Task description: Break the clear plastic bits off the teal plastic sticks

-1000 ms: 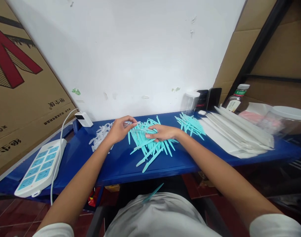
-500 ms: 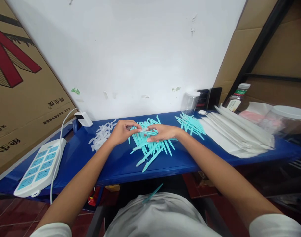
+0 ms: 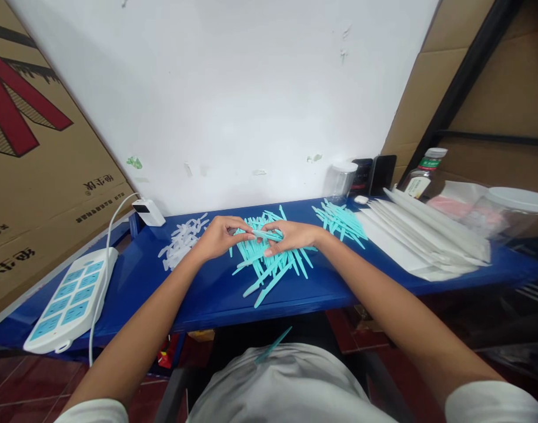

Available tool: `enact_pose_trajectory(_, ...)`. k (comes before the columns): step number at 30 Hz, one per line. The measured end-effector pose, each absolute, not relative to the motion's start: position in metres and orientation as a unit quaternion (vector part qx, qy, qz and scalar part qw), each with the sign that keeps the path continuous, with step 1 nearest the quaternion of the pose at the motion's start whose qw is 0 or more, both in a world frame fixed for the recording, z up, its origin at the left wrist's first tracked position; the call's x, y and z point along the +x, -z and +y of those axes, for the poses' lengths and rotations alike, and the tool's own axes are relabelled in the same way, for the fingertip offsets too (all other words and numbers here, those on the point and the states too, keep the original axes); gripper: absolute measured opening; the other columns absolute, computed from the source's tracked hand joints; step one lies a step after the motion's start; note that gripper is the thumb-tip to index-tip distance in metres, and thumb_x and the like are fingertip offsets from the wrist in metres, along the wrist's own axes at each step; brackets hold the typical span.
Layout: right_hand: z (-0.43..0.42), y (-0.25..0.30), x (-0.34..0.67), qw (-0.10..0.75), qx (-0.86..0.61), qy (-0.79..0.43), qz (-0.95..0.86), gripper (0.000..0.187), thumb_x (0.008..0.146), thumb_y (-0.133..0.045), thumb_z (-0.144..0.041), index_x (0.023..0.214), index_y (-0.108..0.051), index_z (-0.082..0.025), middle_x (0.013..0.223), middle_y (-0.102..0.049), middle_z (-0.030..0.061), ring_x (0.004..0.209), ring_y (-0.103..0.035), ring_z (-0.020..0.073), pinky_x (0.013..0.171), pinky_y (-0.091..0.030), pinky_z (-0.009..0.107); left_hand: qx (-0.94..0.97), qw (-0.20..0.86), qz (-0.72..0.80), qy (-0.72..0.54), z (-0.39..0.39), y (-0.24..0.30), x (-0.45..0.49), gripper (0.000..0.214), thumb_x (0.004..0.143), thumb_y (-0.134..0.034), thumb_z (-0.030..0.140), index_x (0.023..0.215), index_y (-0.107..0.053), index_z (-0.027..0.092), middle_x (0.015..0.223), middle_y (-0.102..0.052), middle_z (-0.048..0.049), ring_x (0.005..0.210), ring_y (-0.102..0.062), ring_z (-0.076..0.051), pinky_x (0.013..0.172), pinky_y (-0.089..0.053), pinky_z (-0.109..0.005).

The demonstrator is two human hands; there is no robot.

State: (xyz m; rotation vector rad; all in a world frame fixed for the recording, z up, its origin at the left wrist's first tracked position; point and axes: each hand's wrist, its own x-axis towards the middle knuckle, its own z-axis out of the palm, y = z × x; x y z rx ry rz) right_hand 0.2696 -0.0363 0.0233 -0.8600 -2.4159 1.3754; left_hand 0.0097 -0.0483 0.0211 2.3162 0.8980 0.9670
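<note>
Over the middle pile of teal eyebrow razors, my two hands meet. My left hand is closed, its thumb and fingertips pinching a clear blade cap at the end of a razor. My right hand is curled round the teal handle of that eyebrow razor; more than one razor may be in it, I cannot tell. To the left lies a heap of loose translucent caps. A smaller pile of teal razors is on the right. Another teal razor rests on my lap.
A white power strip with a cable and a small white charger are at the left. White packets lie at the right, with a clear jar, dark phones and a bottle behind. A white wall stands at the back.
The razor and cap between my hands have shifted slightly, and my right fingers have opened a little around the handle. The piles look the same.
</note>
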Motion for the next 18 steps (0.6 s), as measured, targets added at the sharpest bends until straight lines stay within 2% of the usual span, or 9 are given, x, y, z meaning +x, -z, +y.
enact_pose_trajectory(10, -0.033, -0.017, 0.269, 0.118, -0.295, -0.447, -0.836, 0.057, 0.075, -0.084, -0.053, 0.118, -0.067, -0.02, 0.083, -0.058, -0.0016, 0.072, -0.056, 0.0142, 0.067, -0.044, 0.027, 0.864, 0.19, 0.327, -0.333, -0.051, -0.027, 0.008, 0.025, 0.09, -0.074, 0.045, 0.097, -0.085, 0.023, 0.088, -0.076, -0.0082, 0.071, -0.061, -0.016, 0.056, -0.037, -0.027)
enact_pose_trajectory(18, -0.033, -0.016, 0.268, 0.119, -0.284, -0.423, -0.852, 0.055, 0.074, -0.084, -0.056, 0.11, -0.064, -0.019, 0.086, -0.059, -0.0005, 0.075, -0.055, 0.0158, 0.068, -0.043, 0.029, 0.839, 0.22, 0.331, -0.371, -0.053, -0.018, 0.018, 0.025, 0.083, -0.081, 0.044, 0.087, -0.085, 0.02, 0.081, -0.077, -0.0077, 0.063, -0.054, -0.015, 0.056, -0.034, -0.03)
